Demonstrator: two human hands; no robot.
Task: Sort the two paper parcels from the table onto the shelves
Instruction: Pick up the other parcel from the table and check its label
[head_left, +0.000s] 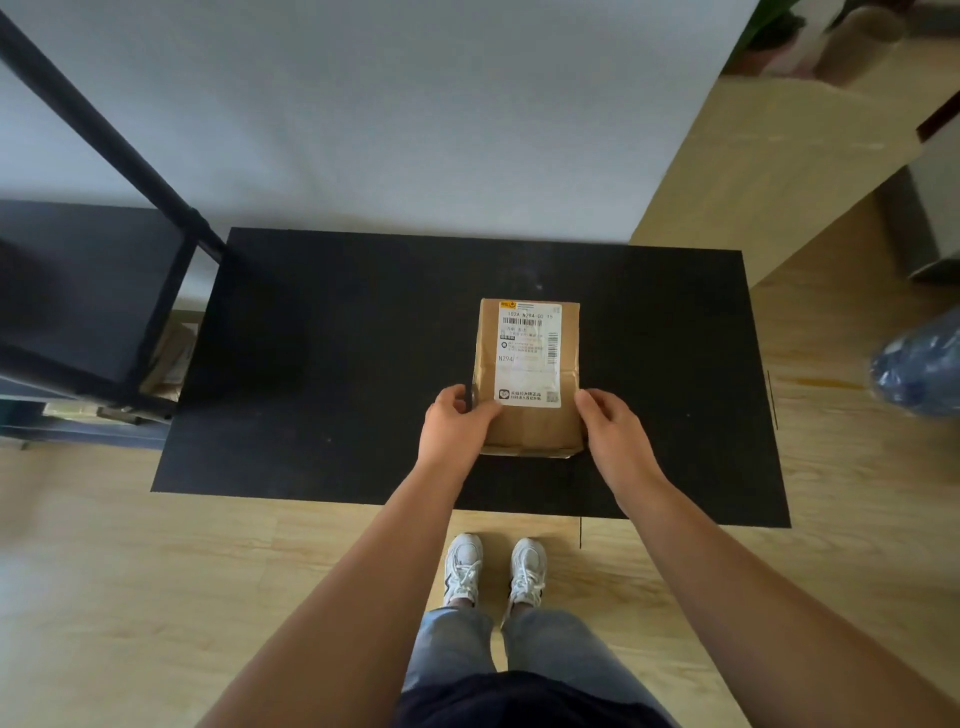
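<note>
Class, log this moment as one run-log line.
stage: grasping | left hand: on parcel | right hand: on parcel | parcel: on table | shelves: left

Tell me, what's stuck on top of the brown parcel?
A white shipping label with barcodes covers most of the top of the brown parcel. The left hand hides the label's near left corner; the right hand sits at the right edge.

You're looking at one brown paper parcel (530, 415) lying flat on the black table (337, 364) — white shipping label facing up, long side running away from you, near the middle.
</note>
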